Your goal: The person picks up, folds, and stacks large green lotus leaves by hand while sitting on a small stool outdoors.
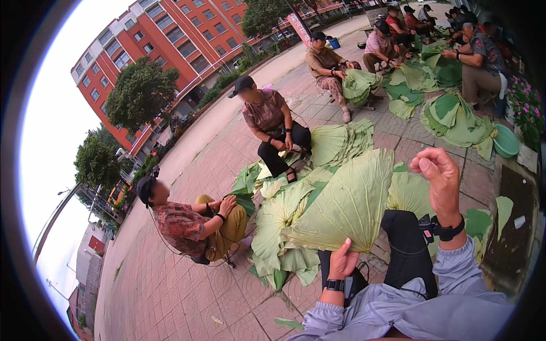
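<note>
My left hand (342,261) grips a pale green lotus leaf (345,204) by its lower edge, thumb in front. The leaf is folded into a fan shape with its veins showing, and it stands out in front of my knees. Raised to the right of the leaf and apart from it, my right hand (439,183) has its fingers curled in against the thumb; nothing shows in it. Below and beyond the held leaf, a spread pile of lotus leaves (277,217) lies on the paving. Another leaf (409,194) lies partly hidden behind the held one.
Two people sit close by at the left, a seated person (187,221) with a darker leaf and another (273,123) beside a leaf stack (341,143). Several more people work farther back. A green basin (506,140) stands at the right near flowers (527,102).
</note>
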